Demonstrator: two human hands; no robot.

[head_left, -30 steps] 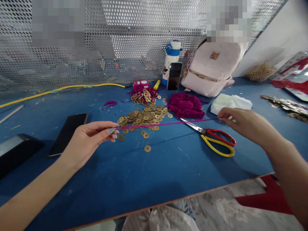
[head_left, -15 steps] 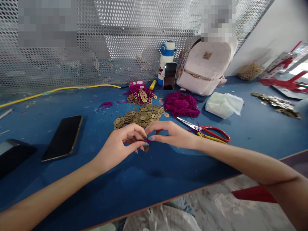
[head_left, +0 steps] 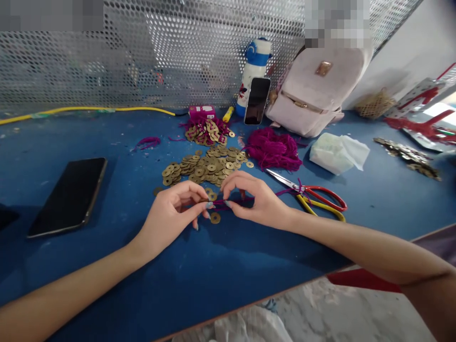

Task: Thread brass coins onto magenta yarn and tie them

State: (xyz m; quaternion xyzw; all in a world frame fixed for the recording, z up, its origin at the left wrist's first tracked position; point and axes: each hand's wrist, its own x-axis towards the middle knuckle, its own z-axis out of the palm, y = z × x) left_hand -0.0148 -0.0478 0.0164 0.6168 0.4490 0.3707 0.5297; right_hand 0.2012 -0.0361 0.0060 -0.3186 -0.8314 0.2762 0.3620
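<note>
A short length of purple yarn point(head_left: 218, 203) stretches between my hands above the blue table. My left hand point(head_left: 171, 209) pinches one end of it between thumb and fingertips; whether a coin is also in that pinch is hidden. Close by, my right hand point(head_left: 254, 197) grips the yarn with thumb and forefinger. One loose brass coin point(head_left: 215, 218) with a hole lies just below the yarn. Beyond the fingers spreads a pile of brass coins point(head_left: 203, 166). Scissors point(head_left: 302, 189) with red and yellow handles lie right of my right hand, purple yarn at their pivot.
A purple yarn heap point(head_left: 274, 149) and a white tissue packet point(head_left: 337, 153) sit at the right. Tied coins point(head_left: 208, 132) lie behind the pile. At the back stand a bottle point(head_left: 253, 71), an upright phone point(head_left: 257, 101) and a backpack point(head_left: 317, 90). A black phone point(head_left: 69, 197) lies left.
My hands have drawn slightly apart, so more purple yarn shows between them. The view has shifted a little. The scissors, coins and yarn heap stay in place on the table.
</note>
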